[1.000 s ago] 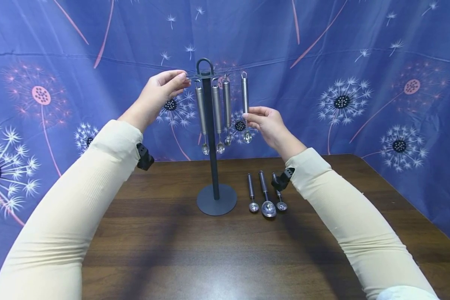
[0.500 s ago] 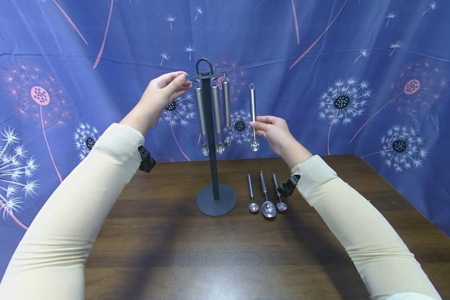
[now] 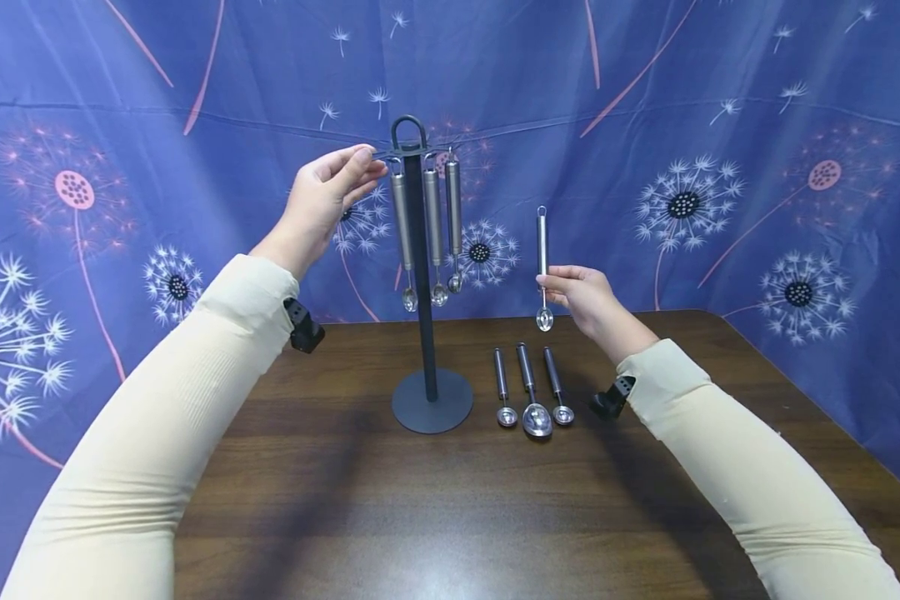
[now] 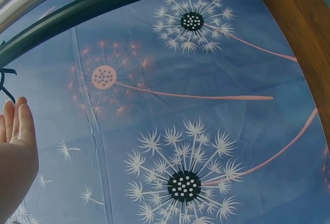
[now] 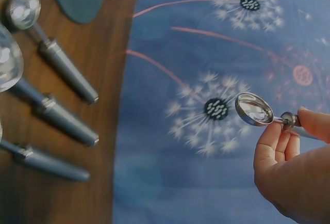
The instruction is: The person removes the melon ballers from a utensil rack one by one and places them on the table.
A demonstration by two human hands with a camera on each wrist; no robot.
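My left hand pinches the tip of a hook arm at the top of a dark utensil rack. Several silver scoops hang from the rack, among them one by the pole's right side. In the left wrist view the fingers of the left hand lie beside a hook, and the thumb is hidden. To the right of the rack, my right hand holds a melon baller upright above the table, bowl down. Its round bowl shows in the right wrist view, with thumb and fingers at the neck.
On the wooden table lie two small scoops, left and right, with a larger scoop between them. They are right of the rack's round base. A blue dandelion-print cloth hangs behind.
My right hand has carried the melon baller down and to the right, away from the rack. My left hand stays at the hook arm.
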